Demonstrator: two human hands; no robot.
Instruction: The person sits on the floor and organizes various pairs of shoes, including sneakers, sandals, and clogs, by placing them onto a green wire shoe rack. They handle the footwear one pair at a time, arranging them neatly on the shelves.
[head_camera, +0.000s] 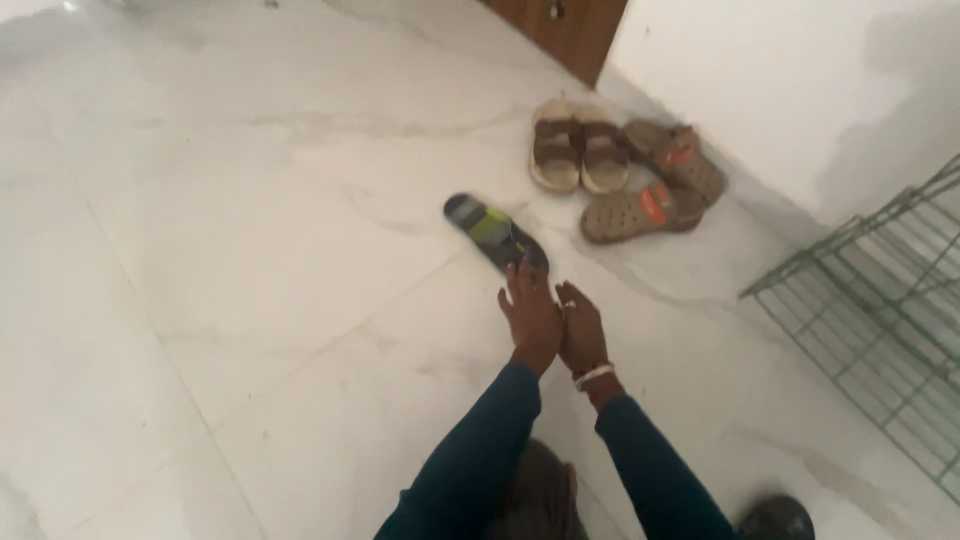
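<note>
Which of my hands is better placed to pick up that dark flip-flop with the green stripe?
Left, probably. The left hand reaches furthest forward, its fingertips right at the near end of the dark flip-flop. The right hand sits beside it, slightly further back and off to the side.

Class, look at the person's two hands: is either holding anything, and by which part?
The left hand reaches the near end of the dark flip-flop on the floor; whether it grips it cannot be told. The right hand holds nothing visible.
</note>
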